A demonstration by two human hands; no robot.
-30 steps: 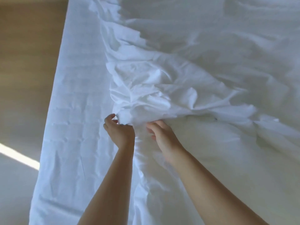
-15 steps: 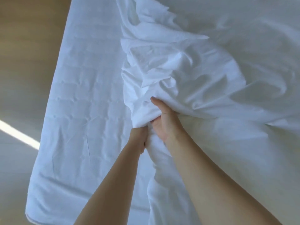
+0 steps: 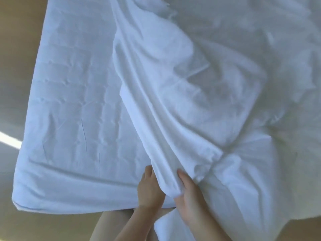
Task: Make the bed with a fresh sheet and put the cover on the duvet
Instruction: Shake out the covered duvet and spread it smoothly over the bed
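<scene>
While the left hand (image 3: 149, 186) and the right hand (image 3: 189, 193) were close together near the front edge of the sheet (image 3: 74, 101), both gripped one long bunched fold of the white duvet cover (image 3: 173, 110), which lay crumpled over the sheet's right part.

a bedroom: sheeted mattress (image 3: 73, 105), rumpled white bedding (image 3: 208, 84)
</scene>
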